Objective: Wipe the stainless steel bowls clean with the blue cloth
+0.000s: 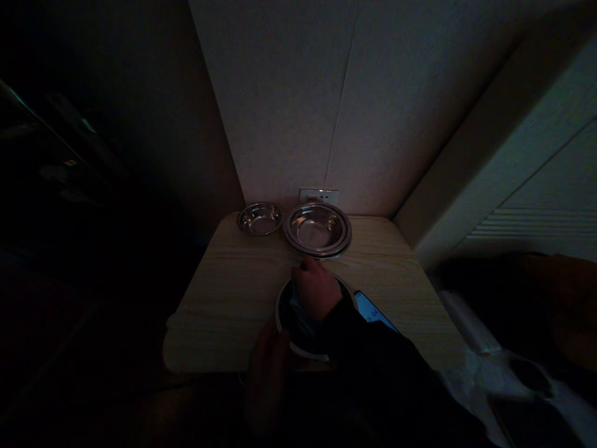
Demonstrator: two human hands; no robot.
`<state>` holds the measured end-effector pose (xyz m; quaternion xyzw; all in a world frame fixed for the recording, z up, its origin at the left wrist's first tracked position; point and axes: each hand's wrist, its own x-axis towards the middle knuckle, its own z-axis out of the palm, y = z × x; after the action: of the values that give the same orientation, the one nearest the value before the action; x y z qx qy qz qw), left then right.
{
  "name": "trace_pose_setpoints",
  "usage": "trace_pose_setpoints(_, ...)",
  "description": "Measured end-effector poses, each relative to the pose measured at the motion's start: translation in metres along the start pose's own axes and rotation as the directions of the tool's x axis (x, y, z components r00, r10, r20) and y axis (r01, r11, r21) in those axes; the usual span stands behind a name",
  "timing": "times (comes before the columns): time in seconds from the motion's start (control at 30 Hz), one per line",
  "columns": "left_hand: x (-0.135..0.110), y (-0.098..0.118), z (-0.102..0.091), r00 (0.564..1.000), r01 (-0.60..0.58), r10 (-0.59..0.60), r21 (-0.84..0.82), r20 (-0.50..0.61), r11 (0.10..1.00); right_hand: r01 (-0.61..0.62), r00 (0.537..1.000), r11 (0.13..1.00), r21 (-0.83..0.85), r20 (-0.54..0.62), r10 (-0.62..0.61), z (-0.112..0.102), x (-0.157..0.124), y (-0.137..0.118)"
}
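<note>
My left hand [269, 359] is touching the rim of the bowl [308, 355] on the table [219, 311], its closure too dark to tell. Inside, my right hand [318, 290] is clutching a bluish cloth [301, 314], seemingly wiping; another stroke calls for a steady rim. Stacked bowls [318, 236] are standing beyond.

Wood-grained tabletop [224, 298] dimly lit, small metal bowl [260, 220] and stacked metal bowls [317, 231] set along the back, lit phone [370, 309] laid beside a round bowl [283, 306]

Left hand [268, 361] at a round bowl [278, 306], right hand [318, 290] above it with bluish cloth [301, 316], metal bowls [317, 230] beyond.
</note>
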<state>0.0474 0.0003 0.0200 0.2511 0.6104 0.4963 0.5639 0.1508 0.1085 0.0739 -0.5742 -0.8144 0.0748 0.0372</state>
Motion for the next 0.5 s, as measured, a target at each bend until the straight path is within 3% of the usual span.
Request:
trace_pose_setpoints(0.13,-0.002,0.003,0.005,0.994,0.024,-0.022,-0.012,0.109,1.000,-0.133,0.990,0.991,-0.017,-0.056,0.132,0.002,-0.003,0.016)
trace_pose_setpoints(0.3,0.003,0.007,0.002,0.996,0.017,-0.020,0.039,0.088,0.999,-0.113,0.985,0.981,0.157,-0.109,0.131,0.013,-0.006,-0.002)
trace_pose_setpoints(0.5,0.002,0.007,-0.003,0.994,0.067,-0.069,0.020,0.082,0.998,0.136,0.990,0.891,0.434,-0.039,-0.132,0.020,-0.017,-0.015)
